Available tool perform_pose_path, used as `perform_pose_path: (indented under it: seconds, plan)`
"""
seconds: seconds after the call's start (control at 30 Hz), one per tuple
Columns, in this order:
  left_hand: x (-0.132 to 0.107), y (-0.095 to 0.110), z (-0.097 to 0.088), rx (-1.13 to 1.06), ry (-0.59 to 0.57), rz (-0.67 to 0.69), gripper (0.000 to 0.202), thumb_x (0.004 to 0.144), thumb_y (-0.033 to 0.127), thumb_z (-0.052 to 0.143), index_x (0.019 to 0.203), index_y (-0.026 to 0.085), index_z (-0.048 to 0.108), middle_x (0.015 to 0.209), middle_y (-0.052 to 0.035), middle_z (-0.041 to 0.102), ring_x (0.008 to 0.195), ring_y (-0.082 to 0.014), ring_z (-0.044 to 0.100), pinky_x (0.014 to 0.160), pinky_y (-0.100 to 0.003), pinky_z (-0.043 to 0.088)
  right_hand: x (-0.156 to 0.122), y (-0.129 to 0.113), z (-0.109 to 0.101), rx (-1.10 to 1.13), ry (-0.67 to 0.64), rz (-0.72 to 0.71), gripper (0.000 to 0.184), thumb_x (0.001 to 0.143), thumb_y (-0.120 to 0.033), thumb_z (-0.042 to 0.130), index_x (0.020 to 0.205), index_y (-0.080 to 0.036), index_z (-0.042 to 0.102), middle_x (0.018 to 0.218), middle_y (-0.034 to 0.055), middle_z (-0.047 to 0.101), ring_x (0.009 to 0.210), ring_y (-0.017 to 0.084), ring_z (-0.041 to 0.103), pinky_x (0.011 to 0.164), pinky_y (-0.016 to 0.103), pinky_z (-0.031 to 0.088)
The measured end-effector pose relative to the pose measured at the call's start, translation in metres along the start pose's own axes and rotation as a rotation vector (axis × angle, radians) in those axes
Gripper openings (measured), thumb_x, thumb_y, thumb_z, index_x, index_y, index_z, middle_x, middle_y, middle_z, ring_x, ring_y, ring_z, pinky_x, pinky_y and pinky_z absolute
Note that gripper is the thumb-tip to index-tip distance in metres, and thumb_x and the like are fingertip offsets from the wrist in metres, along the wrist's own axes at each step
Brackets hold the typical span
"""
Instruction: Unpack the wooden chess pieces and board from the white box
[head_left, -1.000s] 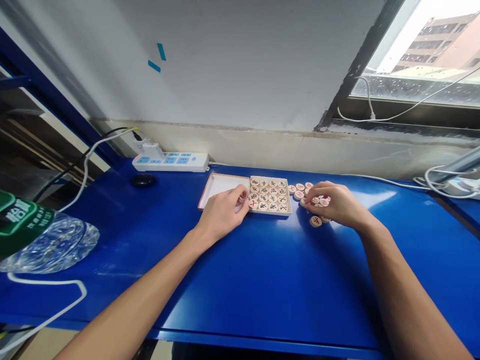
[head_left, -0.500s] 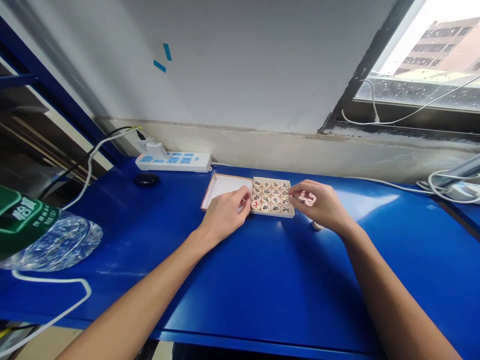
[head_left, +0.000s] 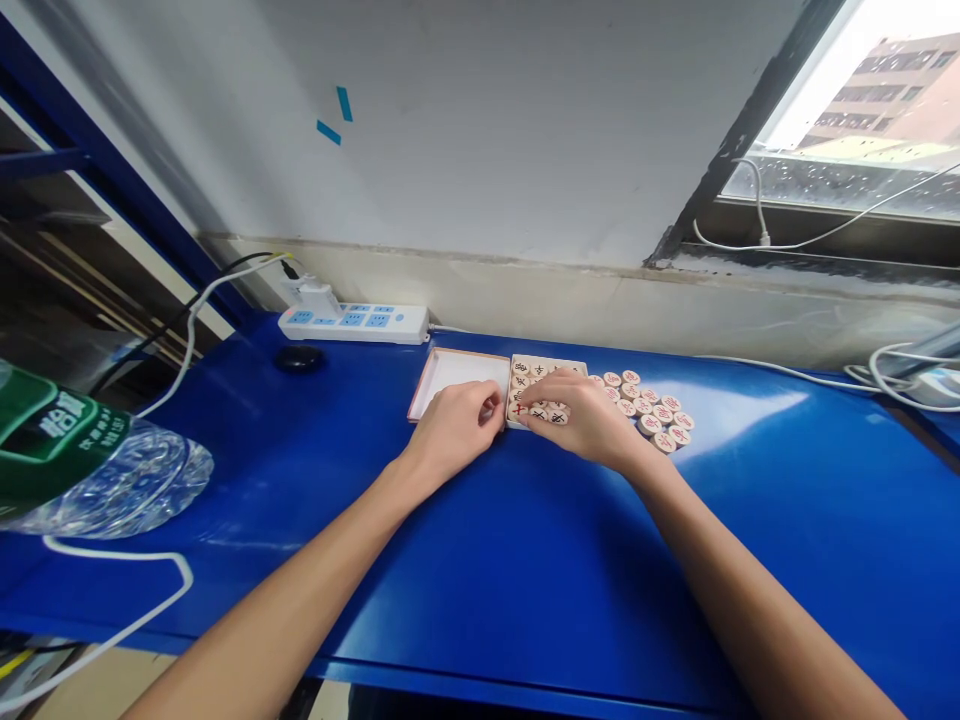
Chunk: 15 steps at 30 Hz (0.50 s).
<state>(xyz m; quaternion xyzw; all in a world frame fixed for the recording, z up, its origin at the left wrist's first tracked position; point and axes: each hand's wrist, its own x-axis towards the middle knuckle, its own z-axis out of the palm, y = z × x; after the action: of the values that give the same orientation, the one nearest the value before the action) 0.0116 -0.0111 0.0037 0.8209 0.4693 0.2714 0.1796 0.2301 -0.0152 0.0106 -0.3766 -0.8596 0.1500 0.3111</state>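
A shallow box [head_left: 534,363] of round wooden chess pieces lies on the blue table [head_left: 480,560], with its white lid [head_left: 450,385] to the left. My left hand [head_left: 456,430] rests curled against the box's near left corner, fingers closed on its edge. My right hand [head_left: 581,420] lies over the box's front rows, fingertips pinched on a chess piece near the red-marked one. Several loose chess pieces [head_left: 651,412] sit on the table to the right of the box.
A white power strip [head_left: 352,322] with plugged cables lies at the back left by the wall, a black round object [head_left: 298,358] in front of it. A clear plastic bottle [head_left: 90,470] with a green label lies at the left. White cables [head_left: 900,375] coil at the right.
My right hand has moved left from the loose pieces to over the box, carrying a piece. The loose pieces are now uncovered. My left hand has stayed at the box.
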Motion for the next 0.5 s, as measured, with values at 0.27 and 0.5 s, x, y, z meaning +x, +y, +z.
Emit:
perform_pose_path:
  seconds: [0.27,0.5]
  plan:
    - [0.0005,0.002,-0.0003,0.004,-0.018,-0.014,0.012,0.092,0.02,0.058,0.083,0.02,0.065,0.083,-0.0035,0.072,0.075,-0.0178,0.067,0.072,-0.03,0.051,-0.0009,0.0069,0.0043,0.017,0.032,0.109,0.008,0.085,-0.016,0.07,0.086,-0.024,0.067,0.096,0.0031,0.075,0.095,0.023,0.067,0.088,0.038,0.051]
    - [-0.0005,0.0047,-0.0017,0.019,0.001,-0.009,0.01,0.096,0.025,0.056,0.094,0.021,0.065,0.088,-0.0024,0.072,0.077,-0.0171,0.067,0.071,-0.029,0.052,-0.0049,0.0101,-0.0031,-0.017,0.152,0.147,0.01,0.084,-0.025,0.073,0.092,-0.025,0.066,0.095,0.003,0.075,0.092,0.023,0.067,0.085,0.038,0.051]
